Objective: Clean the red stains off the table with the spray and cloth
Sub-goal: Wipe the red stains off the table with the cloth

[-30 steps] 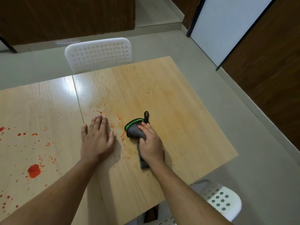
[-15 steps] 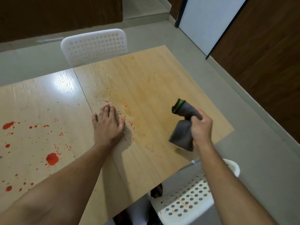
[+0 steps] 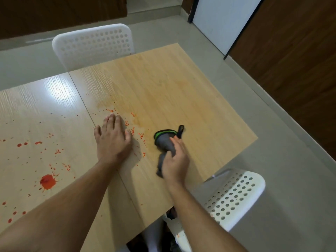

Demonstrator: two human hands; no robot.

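Head view: your table [image 3: 181, 84] carries red stains [image 3: 47, 181] mostly leftward. Your left hand [image 3: 112, 140] lies flat, fingers straight; your right hand [image 3: 174, 160] grips the cloth [image 3: 164, 142], back down from 1 lift half a second ago, so wiping resumes.

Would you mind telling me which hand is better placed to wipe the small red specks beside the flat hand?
The right hand: it already grips the grey cloth just right of those specks, while the left hand lies flat, holding nothing.
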